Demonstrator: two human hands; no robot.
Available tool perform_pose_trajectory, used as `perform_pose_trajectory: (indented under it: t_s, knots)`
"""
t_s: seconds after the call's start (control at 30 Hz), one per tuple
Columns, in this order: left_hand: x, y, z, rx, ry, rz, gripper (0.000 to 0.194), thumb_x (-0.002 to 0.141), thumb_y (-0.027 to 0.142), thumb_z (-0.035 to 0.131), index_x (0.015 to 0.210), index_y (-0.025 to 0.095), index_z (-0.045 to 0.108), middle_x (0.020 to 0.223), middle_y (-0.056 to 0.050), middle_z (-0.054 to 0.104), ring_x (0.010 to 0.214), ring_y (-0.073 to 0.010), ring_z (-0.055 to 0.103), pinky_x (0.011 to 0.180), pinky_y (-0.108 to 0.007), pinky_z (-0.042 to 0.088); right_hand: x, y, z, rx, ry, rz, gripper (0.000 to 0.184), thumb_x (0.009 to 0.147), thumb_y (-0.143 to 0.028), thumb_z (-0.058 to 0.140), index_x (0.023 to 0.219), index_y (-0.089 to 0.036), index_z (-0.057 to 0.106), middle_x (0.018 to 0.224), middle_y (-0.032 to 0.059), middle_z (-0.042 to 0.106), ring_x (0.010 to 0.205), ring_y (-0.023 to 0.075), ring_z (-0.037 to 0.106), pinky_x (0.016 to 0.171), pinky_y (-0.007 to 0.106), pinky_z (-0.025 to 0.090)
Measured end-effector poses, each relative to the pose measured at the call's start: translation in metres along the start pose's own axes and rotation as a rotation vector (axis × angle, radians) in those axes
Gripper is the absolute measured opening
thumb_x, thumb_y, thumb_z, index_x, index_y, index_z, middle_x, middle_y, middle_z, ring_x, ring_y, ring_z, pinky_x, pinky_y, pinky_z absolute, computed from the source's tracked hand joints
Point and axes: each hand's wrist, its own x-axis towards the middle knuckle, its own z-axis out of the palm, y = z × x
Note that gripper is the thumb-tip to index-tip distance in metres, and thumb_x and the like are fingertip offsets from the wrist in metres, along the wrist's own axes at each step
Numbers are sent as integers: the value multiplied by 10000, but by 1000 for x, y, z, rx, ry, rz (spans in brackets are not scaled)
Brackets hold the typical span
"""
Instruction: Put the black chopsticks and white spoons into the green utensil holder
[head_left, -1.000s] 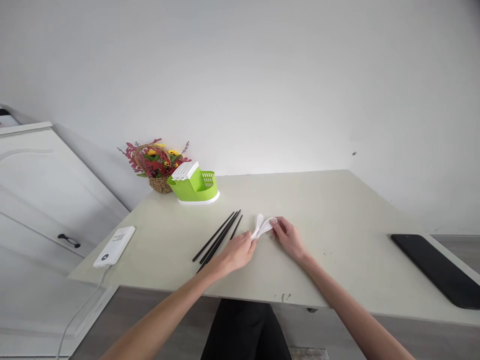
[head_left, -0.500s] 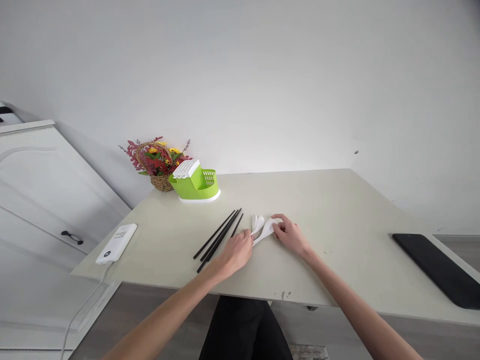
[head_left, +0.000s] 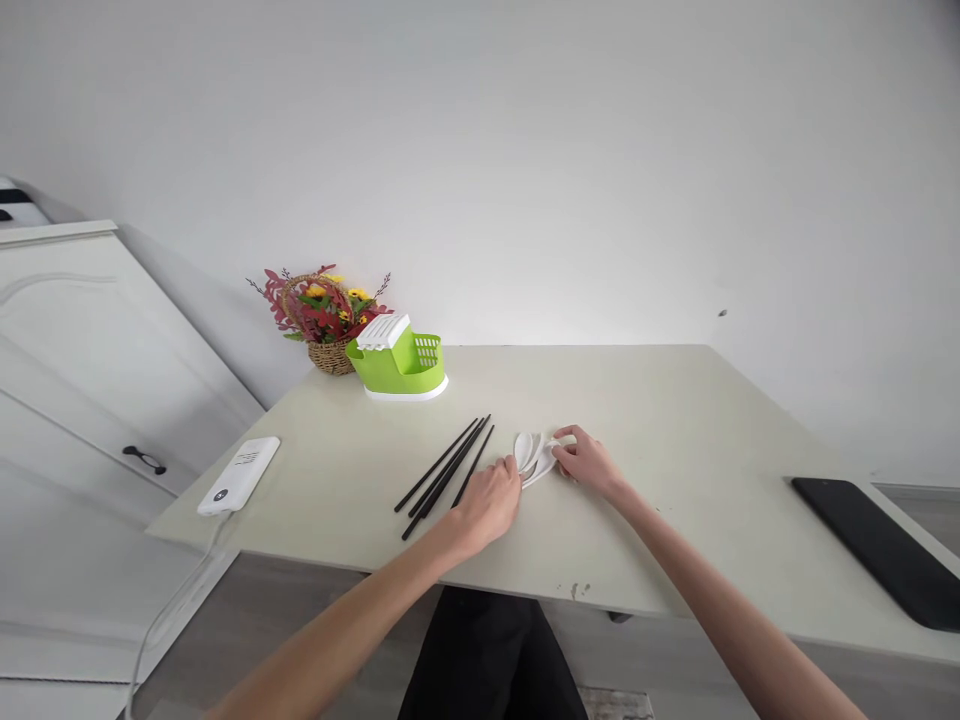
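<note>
A person's two bare hands work over a pale table (head_left: 660, 400), with a small group of white spoons (head_left: 528, 452) between them. The spoons lie near the middle of the tabletop, their bowls fanned toward the far side and overlapping in part; the exact count is hard to tell. The left hand (head_left: 491, 503) has its fingers curled around the handle ends, which it largely hides. The right hand (head_left: 589, 462) pinches the rounded end of the rightmost spoon between thumb and fingers.

Just left of the spoons, several black chopsticks (head_left: 444, 474) lie in a loose bundle, slanting from near left to far right. The rightmost one runs down to the left hand, where its near end is hidden.

Farther back on the left stands a green holder (head_left: 397, 372) with a white slotted top on its left part, an open lattice-sided compartment on its right, and a white base. Close behind it, to the left, is a wicker basket (head_left: 330, 357) of red leaves and yellow flowers. At the table's left edge rests a white power bank (head_left: 241, 474) with a pale cable (head_left: 174, 600) hanging down from its near end, beside a white cabinet (head_left: 112, 340) with a dark handle (head_left: 144, 460). A black phone (head_left: 874, 545) lies flat at the far right of the scene, well apart from the hands.
</note>
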Motion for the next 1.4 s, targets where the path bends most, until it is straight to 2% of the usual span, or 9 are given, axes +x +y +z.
perform_pose_trajectory:
  t_s: [0.37, 0.6, 0.73, 0.87, 1.0, 1.07, 1.17, 1.27, 1.4]
  knots:
    - [-11, -8, -6, -58, 21, 5, 257, 1088, 338, 376, 1125, 139, 535, 1042, -163, 698, 931, -291, 726, 711, -338, 530, 2, 4, -1, 58, -42, 28, 271, 810, -339, 584, 1061, -242, 555, 504, -102, 572, 428, 131, 493, 481, 259, 380]
    - [-24, -14, -2, -83, 49, 59, 271, 1072, 389, 435, 1142, 144, 528, 1035, -148, 693, 908, -293, 714, 699, -355, 524, -8, 13, 0, 157, -42, 18, 449, 899, -582, 572, 1175, -230, 528, 522, -107, 522, 420, 124, 438, 444, 252, 350]
    - [-30, -29, 1, -155, 169, 89, 334, 1035, 455, 520, 1181, 155, 507, 1069, -133, 684, 960, -292, 695, 791, -381, 543, -21, 15, -4, 208, -33, -9, 525, 914, -661, 550, 1221, -237, 515, 540, -99, 506, 452, 121, 423, 446, 246, 348]
    - [-24, -64, -14, -209, 415, 82, 283, 1043, 463, 482, 1151, 203, 511, 1038, -102, 668, 940, -268, 673, 816, -387, 540, -31, 16, -6, 239, 4, -31, 536, 918, -673, 560, 1230, -239, 521, 558, -85, 512, 473, 116, 430, 452, 237, 344]
    - [-6, -120, -53, -165, 713, 23, 209, 1045, 405, 470, 1081, 213, 544, 941, -71, 641, 909, -256, 633, 861, -405, 520, -33, 17, -3, 230, 37, -45, 513, 931, -671, 552, 1217, -245, 533, 533, -90, 495, 463, 109, 406, 459, 230, 342]
    - [5, -151, -77, -110, 852, -22, 202, 1035, 389, 492, 1071, 203, 561, 999, -98, 647, 978, -273, 615, 915, -430, 498, -33, 17, -2, 219, 59, -40, 515, 933, -675, 544, 1217, -245, 547, 505, -96, 473, 447, 106, 373, 454, 229, 332]
    - [23, -196, -106, -25, 1010, -177, 244, 1017, 380, 523, 1148, 186, 592, 1210, -164, 619, 1186, -336, 540, 1049, -513, 419, -33, 16, -3, 211, 90, -9, 536, 918, -688, 554, 1217, -243, 568, 478, -98, 454, 434, 102, 344, 448, 228, 319]
    - [38, -234, -120, 37, 982, -279, 369, 1013, 402, 508, 1296, 181, 590, 1456, -186, 517, 1360, -381, 419, 1125, -555, 349, -33, 14, -4, 226, 98, 13, 571, 896, -706, 567, 1218, -235, 576, 466, -97, 441, 424, 101, 329, 437, 230, 304]
    - [56, -271, -117, 41, 747, -309, 478, 1047, 436, 385, 1441, 216, 542, 1601, -122, 444, 1463, -391, 334, 1198, -612, 252, -33, 12, -4, 251, 97, 14, 572, 895, -711, 564, 1210, -234, 575, 475, -93, 443, 423, 98, 327, 435, 230, 295]
